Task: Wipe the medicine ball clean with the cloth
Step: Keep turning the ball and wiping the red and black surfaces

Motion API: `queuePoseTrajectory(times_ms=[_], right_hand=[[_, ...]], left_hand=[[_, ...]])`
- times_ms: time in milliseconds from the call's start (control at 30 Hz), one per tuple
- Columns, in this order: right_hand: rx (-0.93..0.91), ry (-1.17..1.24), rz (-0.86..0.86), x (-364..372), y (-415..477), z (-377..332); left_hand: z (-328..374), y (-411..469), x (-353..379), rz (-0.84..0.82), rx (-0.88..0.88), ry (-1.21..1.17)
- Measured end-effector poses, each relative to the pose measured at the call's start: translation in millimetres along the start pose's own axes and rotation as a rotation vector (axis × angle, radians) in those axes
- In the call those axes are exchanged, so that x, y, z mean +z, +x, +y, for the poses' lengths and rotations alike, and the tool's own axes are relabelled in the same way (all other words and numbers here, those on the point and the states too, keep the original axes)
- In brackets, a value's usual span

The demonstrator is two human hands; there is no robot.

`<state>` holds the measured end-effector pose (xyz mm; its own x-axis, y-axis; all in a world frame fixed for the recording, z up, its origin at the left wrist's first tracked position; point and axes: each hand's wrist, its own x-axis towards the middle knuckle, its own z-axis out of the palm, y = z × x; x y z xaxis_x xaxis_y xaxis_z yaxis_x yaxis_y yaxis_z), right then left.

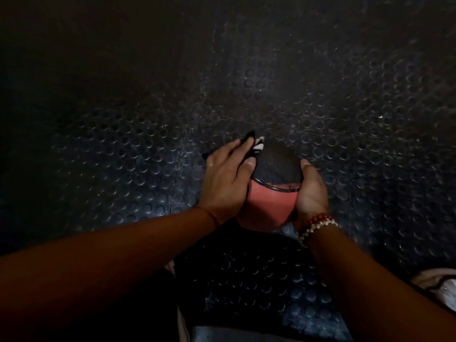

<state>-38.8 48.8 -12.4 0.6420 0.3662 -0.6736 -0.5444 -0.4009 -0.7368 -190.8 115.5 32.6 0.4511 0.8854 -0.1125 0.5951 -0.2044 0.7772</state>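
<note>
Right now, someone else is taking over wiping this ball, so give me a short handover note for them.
Left hand: laid flat, pressing the cloth against the medicine ball's left side.
Right hand: cups the ball's right side, steadying it on the studded floor mat.
Done: wiping is under way; how much is clean cannot be told.
Left: probably work the cloth round the rest.

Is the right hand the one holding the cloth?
No, the cloth lies under the left hand, pressed against the ball's left side, while the right hand cups the ball bare.
</note>
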Motion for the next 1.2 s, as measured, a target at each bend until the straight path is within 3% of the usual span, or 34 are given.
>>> queuePoseTrajectory(times_ms=[67, 133, 233, 300, 367, 433, 500, 567, 700, 733, 833, 933, 1100, 1200], right_hand=[[0.009, 0.019, 0.005, 1.0, -3.1, 0.9], [0.002, 0.043, 0.021, 0.9, -5.1, 2.6], [-0.016, 0.077, 0.038, 0.6, -5.2, 6.9], [-0.005, 0.085, 0.035, -1.8, 0.6, 10.2], [0.015, 0.070, 0.023, -4.2, 4.7, 9.9], [0.012, 0.065, 0.025, -6.0, 3.2, 4.9], [0.020, 0.076, 0.021, -7.9, 2.4, 2.3], [0.028, 0.078, -0.002, -8.2, 0.8, 2.1], [0.037, 0.073, 0.021, -7.0, 4.0, 7.0], [0.049, 0.074, 0.024, -6.3, 4.6, 8.4], [0.071, 0.088, 0.036, -6.2, 5.3, 10.4], [0.098, 0.140, -0.008, -6.3, -4.6, -1.0], [0.165, 0.169, -0.104, 1.8, -13.2, -2.2], [0.157, 0.081, -0.064, 9.8, -14.1, -14.3]], left_hand=[[-5.6, 21.6, -4.2, -0.075, 0.038, -0.034], [-20.5, 40.6, -2.1, -0.138, -0.053, -0.175], [-38.9, 46.0, 5.0, -0.180, -0.448, -0.572], [-39.0, 34.1, 11.3, -0.097, -0.727, -0.815], [-33.6, 17.0, 17.8, 0.006, -0.874, -0.948], [-25.7, 1.1, 20.6, 0.102, -0.780, -0.880], [-19.8, -11.6, 20.8, 0.157, -0.551, -0.600], [-11.8, -17.5, 17.6, 0.138, -0.331, -0.335], [-18.3, 2.3, 8.5, 0.055, -0.004, -0.233], [-30.1, 10.1, 11.4, 0.038, -0.012, -0.286], [-46.9, 23.9, 19.0, 0.027, -0.313, -0.539], [-38.4, 33.5, 19.2, -0.004, -0.442, -0.567], [-17.7, 50.9, -5.3, -0.024, -0.303, -0.320], [-9.9, 55.8, -14.3, -0.016, -0.213, -0.142]])
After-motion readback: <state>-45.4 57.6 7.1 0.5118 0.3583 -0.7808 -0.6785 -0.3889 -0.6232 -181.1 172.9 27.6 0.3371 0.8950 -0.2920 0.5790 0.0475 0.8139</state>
